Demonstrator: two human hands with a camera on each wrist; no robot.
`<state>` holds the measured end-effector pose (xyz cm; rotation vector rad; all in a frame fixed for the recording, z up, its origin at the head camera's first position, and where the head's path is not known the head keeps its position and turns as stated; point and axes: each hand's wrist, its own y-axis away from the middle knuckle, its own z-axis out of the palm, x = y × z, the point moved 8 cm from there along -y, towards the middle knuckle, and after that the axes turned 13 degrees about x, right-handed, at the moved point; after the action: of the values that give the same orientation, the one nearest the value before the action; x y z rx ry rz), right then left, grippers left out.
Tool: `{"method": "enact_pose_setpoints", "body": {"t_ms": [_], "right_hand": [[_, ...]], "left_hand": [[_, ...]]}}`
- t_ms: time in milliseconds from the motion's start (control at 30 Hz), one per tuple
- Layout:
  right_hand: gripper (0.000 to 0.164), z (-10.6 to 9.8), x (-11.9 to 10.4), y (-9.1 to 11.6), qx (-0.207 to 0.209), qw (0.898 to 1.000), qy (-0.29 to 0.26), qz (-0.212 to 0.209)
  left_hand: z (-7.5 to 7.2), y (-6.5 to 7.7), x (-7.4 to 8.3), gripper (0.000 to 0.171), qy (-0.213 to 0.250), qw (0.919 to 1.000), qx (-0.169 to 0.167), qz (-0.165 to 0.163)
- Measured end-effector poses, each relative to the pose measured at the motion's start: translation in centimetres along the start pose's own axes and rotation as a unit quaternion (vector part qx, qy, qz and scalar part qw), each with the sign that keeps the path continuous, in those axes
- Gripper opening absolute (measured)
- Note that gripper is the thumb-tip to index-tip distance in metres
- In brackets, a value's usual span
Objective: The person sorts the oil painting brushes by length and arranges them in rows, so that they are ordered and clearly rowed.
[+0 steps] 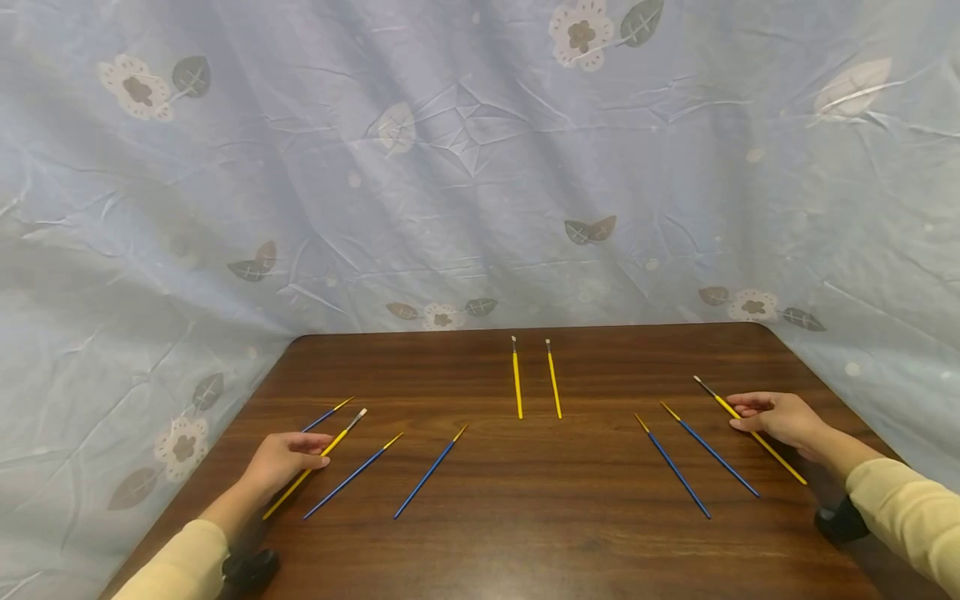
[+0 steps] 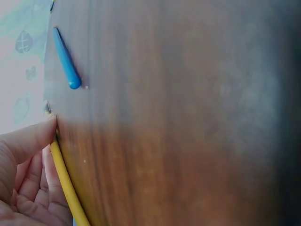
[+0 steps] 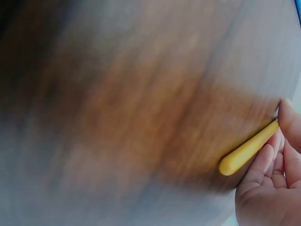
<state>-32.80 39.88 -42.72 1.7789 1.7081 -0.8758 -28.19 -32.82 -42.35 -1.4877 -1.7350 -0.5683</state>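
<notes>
In the head view my left hand (image 1: 281, 460) pinches a yellow-handled paintbrush (image 1: 336, 442) between thumb and fingers, its pale tip pointing away and to the right. The left wrist view shows the thumb pressed on its yellow handle (image 2: 68, 186). Just right of it lies a blue paintbrush (image 1: 351, 478), and another blue paintbrush (image 1: 318, 419) is partly hidden behind the hand. Over at the right, my right hand (image 1: 780, 418) pinches a second yellow-handled paintbrush (image 1: 782, 459), tip pointing away and left. Nearest to it lies a blue paintbrush (image 1: 712, 452) with a yellow tip.
Two yellow paintbrushes (image 1: 517, 387) lie side by side at the middle back of the brown wooden table (image 1: 525, 533). A blue paintbrush (image 1: 429, 475) lies left of centre, another blue one (image 1: 675, 469) right of centre. A flowered curtain (image 1: 465, 208) hangs around the table's back and sides.
</notes>
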Motion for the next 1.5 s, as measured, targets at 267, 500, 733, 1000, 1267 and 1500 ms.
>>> {"method": "enact_pose_setpoints", "body": {"t_ms": [267,500,733,1000,1267,1500], "right_hand": [[0.063,0.0,0.0,0.1,0.001,1.0,0.018,0.003],[0.058,0.0,0.0,0.2,0.001,1.0,0.03,0.004],[0.051,-0.1,0.0,0.0,0.013,1.0,0.027,0.0],[0.049,-0.4,0.1,-0.1,0.016,1.0,0.011,0.019],[0.049,-0.9,-0.8,-0.3,0.01,0.999,-0.022,0.032],[0.051,-0.9,-2.3,-0.7,-0.002,0.998,-0.051,0.039]], "left_hand": [[-0.3,0.0,-0.2,0.036,-0.03,0.9995,0.009,0.0],[-0.4,0.0,-0.1,0.03,-0.06,0.998,0.016,0.015],[-0.5,0.0,-0.3,0.026,-0.069,0.9974,0.023,0.006],[-0.6,0.0,0.1,0.026,-0.052,0.9984,0.023,-0.005],[-0.9,-0.6,1.2,0.029,-0.009,0.9998,0.018,-0.002],[-0.8,-0.9,2.4,0.033,0.01,0.9999,0.0,-0.007]]}}
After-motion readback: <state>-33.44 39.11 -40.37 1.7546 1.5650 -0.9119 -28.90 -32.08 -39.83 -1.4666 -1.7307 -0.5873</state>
